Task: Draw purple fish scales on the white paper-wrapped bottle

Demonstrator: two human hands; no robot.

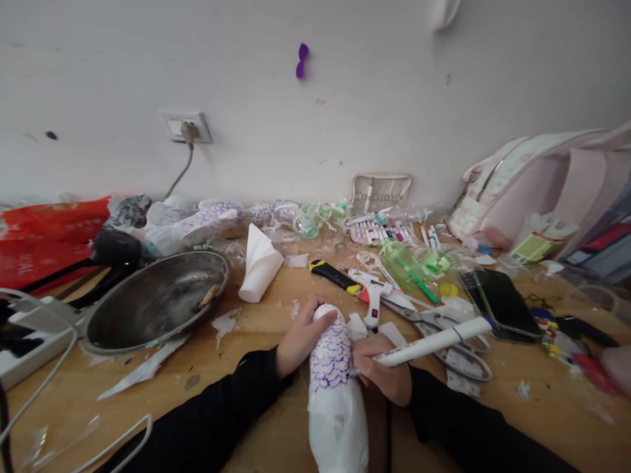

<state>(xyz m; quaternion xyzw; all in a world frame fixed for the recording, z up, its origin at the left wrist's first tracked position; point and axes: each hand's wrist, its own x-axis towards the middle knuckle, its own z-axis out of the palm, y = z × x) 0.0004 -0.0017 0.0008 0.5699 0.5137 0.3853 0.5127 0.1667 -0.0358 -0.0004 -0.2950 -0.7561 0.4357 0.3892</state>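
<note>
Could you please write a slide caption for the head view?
Left hand steadies a purple-patterned white form; right hand holds a marker at its side.

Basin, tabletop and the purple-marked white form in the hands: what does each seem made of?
Basin: metal, perhaps stainless steel; grey, with a dull shine and blurred reflections inside.
Tabletop: wood or wood-look laminate, judging by its yellow-brown color; finish hard to tell.
Purple-marked white form: perhaps a papery skin, mostly matte and slightly wrinkled; the core is hidden.
</note>
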